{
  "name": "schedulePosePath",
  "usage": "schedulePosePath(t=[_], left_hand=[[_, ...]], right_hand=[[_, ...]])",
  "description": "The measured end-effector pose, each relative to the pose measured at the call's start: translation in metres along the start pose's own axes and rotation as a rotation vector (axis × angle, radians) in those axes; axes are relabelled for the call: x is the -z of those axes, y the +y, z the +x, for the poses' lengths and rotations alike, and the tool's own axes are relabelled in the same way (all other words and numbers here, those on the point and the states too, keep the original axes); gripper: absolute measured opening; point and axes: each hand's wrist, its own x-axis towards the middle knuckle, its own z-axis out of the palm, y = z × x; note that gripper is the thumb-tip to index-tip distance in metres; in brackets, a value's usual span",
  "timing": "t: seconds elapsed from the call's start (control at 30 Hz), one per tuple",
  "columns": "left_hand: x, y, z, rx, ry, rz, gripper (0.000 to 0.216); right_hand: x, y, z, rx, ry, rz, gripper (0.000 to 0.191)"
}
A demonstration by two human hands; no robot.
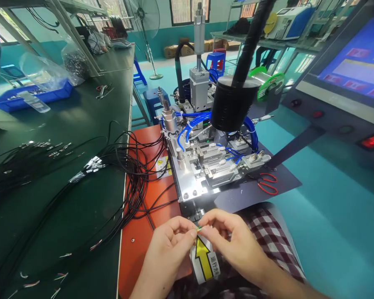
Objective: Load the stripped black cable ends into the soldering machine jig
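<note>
My left hand (176,241) and my right hand (226,232) meet fingertip to fingertip just in front of the machine. Between them they pinch thin green and yellow wires (199,229), mostly covered by the fingers. Below the fingertips is a white label with a yellow arrow (202,257). Directly ahead stands the bench machine (212,166), with metal cylinders, blue air tubes and a bright metal plate. A bundle of black cables (139,178) hangs over the orange surface (137,253) to the left of my hands.
On the dark green table (90,216) lie cables with stripped coloured ends and silver connectors (93,164). A blue tray (34,97) sits farther back. Red-handled scissors (268,183) rest right of the machine. A black hose nozzle (235,101) and a control screen (358,62) overhang the right side.
</note>
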Motion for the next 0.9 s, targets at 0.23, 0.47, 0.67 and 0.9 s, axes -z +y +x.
schedulePosePath(t=[0.23, 0.47, 0.67, 0.9], left_hand=[[-0.003, -0.003, -0.006, -0.085, 0.044, 0.175, 0.019], [-0.007, -0.004, -0.012, -0.390, 0.050, 0.483, 0.015], [0.000, 0.003, 0.002, -0.184, -0.077, 0.439, 0.012], [0.007, -0.007, 0.010, -0.754, -0.004, 0.879, 0.014]], right_hand=[[0.002, -0.004, -0.005, 0.331, 0.014, -0.231, 0.014], [-0.002, -0.004, -0.006, -0.055, -0.080, 0.227, 0.019], [0.004, 0.002, -0.003, -0.145, -0.120, 0.325, 0.022], [0.019, 0.011, 0.014, -0.239, -0.078, 0.387, 0.019]])
